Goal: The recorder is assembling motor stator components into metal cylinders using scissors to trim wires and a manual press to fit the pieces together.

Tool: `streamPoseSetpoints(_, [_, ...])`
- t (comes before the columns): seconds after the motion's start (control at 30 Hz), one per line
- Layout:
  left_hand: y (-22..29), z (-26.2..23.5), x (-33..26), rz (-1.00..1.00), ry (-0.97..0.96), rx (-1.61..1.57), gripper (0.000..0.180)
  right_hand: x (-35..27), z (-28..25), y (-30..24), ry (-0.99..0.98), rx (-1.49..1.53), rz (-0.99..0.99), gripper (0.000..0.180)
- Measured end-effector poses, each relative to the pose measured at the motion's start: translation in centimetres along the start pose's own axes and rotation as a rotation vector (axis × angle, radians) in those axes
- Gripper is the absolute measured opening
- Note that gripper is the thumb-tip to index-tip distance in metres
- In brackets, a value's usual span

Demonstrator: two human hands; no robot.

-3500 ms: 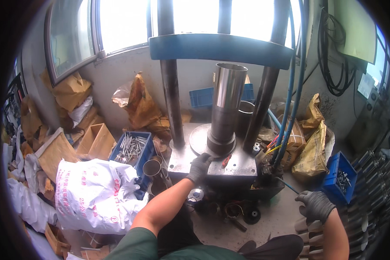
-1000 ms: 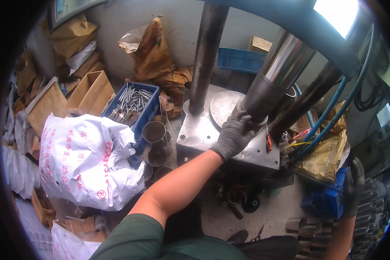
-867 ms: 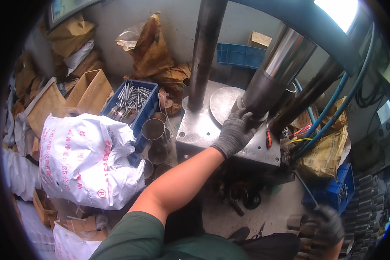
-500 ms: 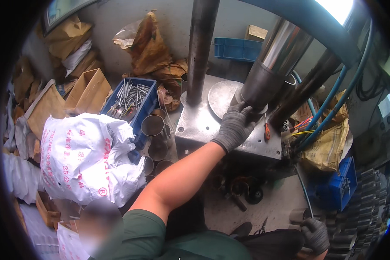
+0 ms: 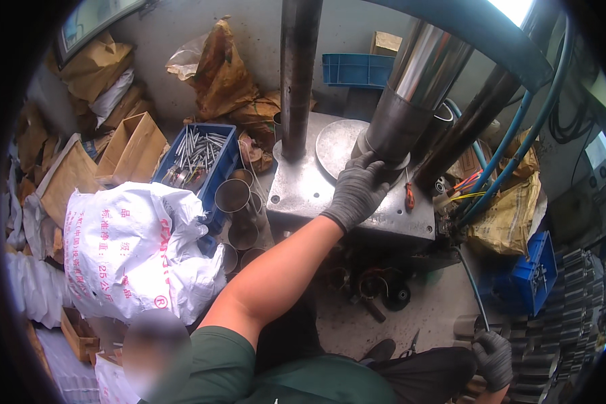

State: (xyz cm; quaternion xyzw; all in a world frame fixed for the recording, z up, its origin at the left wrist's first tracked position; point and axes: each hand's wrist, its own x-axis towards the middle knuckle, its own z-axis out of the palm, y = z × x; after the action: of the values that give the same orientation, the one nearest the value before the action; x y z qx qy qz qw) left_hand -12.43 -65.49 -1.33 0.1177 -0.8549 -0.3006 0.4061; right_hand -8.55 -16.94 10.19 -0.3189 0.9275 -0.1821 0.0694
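Grey-gloved, my left hand reaches onto the steel press table, with its fingers curled against a metal ring at the foot of the press ram. The dark, wide sleeve of the ram stands on or just over this ring; the exact contact is hidden by my fingers. A round steel plate lies beside the ring. At the lower right my right hand, also gloved, is closed around the end of a thin lever rod. An orange-handled screwdriver lies right of my left hand.
Steel columns and blue hoses flank the ram. On the left are a blue crate of metal pins, metal cylinders and a white sack. Stacked metal tubes and a blue bin stand at the right.
The whole view has shifted slightly, so the press sits a little further left. Both hands keep their holds, and the ram shows no clear movement.
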Motion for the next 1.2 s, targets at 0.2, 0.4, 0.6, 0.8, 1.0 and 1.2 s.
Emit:
streamPoseSetpoints(0.2, [0.88, -0.54, 0.21, -0.009, -0.012, -0.017, 0.042, -0.16, 0.33, -0.27, 0.022, -0.149, -0.033, 0.007])
streamPoseSetpoints(0.4, [0.33, -0.38, 0.2, -0.002, -0.023, -0.045, 0.041, -0.01, 0.3, -0.28, 0.022, -0.121, -0.032, 0.009])
streamPoseSetpoints(0.6, [1.03, -0.86, 0.24, 0.021, -0.016, -0.046, 0.041, 0.0, 0.3, -0.54, 0.037, -0.108, -0.048, 0.01])
streamPoseSetpoints(0.8, [0.71, -0.65, 0.16, 0.0, -0.026, -0.039, 0.043, -0.03, 0.42, -0.02, 0.053, -0.113, -0.078, 0.013])
streamPoseSetpoints(1.0, [0.68, -0.4, 0.24, 0.004, -0.013, -0.028, 0.042, 0.03, 0.07, -0.38, 0.01, -0.121, -0.003, 0.008])
streamPoseSetpoints(1.2, [0.44, -0.19, 0.16, 0.003, 0.004, -0.068, 0.039, 0.17, 0.21, -0.18, 0.021, -0.131, -0.042, 0.009])
